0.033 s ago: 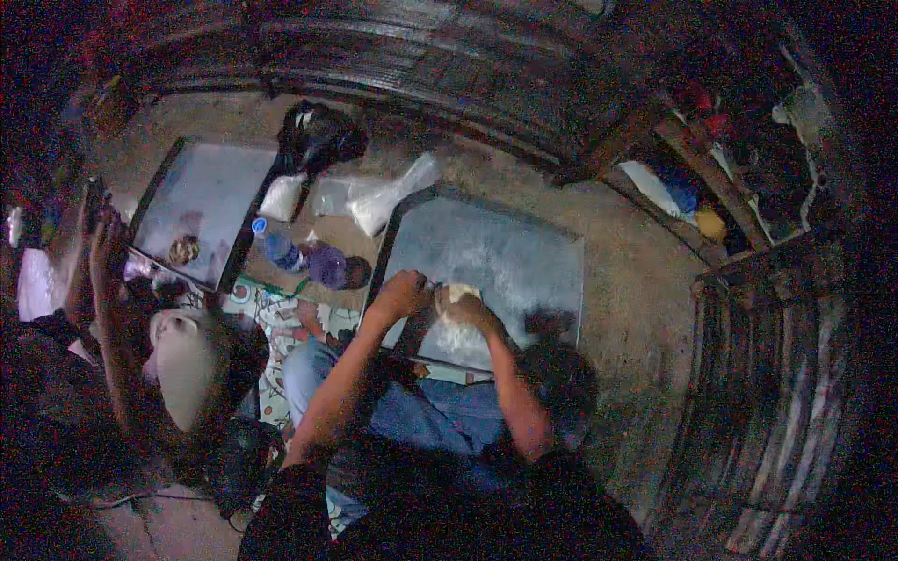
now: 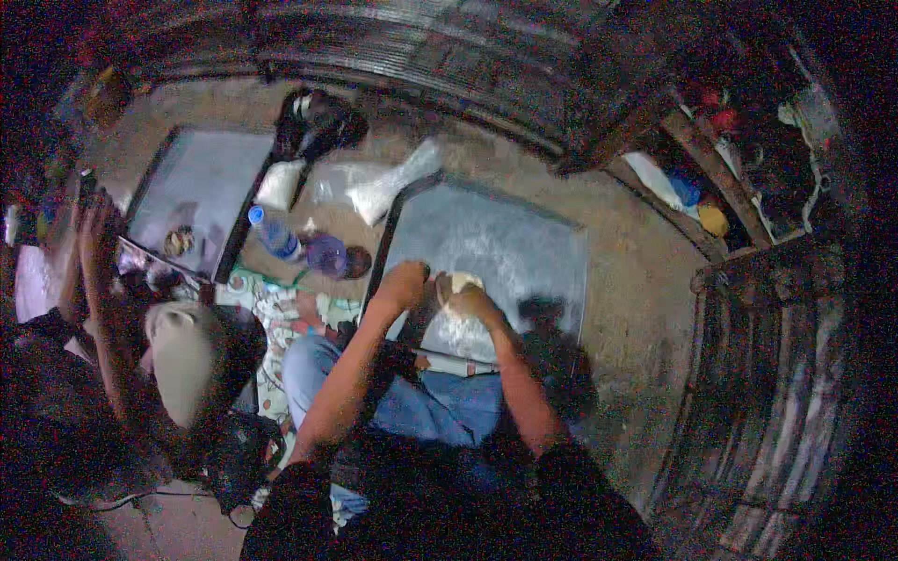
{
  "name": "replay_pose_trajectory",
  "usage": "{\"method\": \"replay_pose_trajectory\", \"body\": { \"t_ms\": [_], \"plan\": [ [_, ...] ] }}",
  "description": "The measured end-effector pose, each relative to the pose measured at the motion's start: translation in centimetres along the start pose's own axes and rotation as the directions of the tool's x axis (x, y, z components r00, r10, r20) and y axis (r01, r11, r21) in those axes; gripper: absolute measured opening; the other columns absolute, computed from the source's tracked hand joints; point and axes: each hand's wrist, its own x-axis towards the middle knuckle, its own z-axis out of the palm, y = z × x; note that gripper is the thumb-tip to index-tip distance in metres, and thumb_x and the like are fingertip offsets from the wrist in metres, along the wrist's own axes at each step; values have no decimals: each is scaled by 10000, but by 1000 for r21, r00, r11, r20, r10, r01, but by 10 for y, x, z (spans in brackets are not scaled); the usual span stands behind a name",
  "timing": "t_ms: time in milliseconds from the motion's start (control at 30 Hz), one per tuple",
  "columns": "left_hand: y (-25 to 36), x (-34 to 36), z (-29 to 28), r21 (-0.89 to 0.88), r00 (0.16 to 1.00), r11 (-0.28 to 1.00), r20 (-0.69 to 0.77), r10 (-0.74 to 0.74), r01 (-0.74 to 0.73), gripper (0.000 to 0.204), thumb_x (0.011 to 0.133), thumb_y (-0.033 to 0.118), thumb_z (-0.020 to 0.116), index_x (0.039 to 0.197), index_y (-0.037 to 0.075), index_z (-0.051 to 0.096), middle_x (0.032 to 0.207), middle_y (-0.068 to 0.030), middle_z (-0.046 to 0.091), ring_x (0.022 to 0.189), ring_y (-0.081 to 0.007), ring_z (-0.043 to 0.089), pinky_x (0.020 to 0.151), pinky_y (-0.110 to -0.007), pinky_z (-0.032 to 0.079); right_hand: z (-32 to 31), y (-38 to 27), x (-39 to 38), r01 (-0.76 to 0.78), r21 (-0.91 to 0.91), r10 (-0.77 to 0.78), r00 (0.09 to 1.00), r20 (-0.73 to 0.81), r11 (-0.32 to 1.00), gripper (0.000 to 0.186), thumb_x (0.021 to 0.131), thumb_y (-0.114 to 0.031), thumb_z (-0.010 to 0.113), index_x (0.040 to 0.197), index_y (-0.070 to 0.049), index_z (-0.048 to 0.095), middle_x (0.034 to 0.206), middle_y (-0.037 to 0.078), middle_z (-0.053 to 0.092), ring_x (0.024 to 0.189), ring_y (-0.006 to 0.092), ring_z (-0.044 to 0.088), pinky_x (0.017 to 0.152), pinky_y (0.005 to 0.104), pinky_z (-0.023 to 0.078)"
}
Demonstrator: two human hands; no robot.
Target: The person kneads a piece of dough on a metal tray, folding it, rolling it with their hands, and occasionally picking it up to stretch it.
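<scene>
barely shifted since earlier, the left hand (image 2: 404, 286) curls nearly closed at 9 o'clock of pale dough (image 2: 465, 280), right hand (image 2: 474, 305) bent over it, both grips unclear; light, even pressure should suit.

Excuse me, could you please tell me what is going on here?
The person's right hand is on a pale, dough-like piece over a grey board dusted with white powder. The left hand is just left of it; whether it grips anything is too blurred to tell. A blue-capped bottle lies left of the board, and another person is near a second board.
</scene>
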Motion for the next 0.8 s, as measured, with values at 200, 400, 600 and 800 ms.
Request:
{"method": "replay_pose_trajectory", "body": {
  "t_ms": [200,400,600,800],
  "plan": [
    [44,6,-60,-95,926,940,227,-301,329,381,791,367,599,898,4,635,903,-248,612,864,-420,596,755,-483,477,15,-53,-29,90,208,27,866,-499,974,326,793,-337,560,840,-21,625,812,209,631,771,375,621,690,481,472],
    [16,3,-21,-69,937,940,134,-323,334,359,757,372,614,874,34,650,864,-253,621,854,-402,609,776,-450,486,-6,-64,-38,59,201,37,897,-441,978,353,739,-329,616,731,24,626,757,238,627,701,401,621,602,467,479],
    [14,17,-29,-26,880,908,258,-398,418,373,769,388,610,869,30,647,863,-243,628,858,-411,607,758,-455,489,-69,-47,-22,69,220,-57,997,-59,973,326,734,-307,622,721,19,622,752,230,624,704,397,619,612,466,480],
    [8,-4,-66,-39,963,968,119,-240,246,475,793,454,592,934,1,621,887,-262,621,856,-423,604,766,-474,482,-72,-58,0,111,182,-109,994,-22,977,300,729,-284,629,711,15,618,748,222,622,708,393,618,621,466,481]
  ]
}}
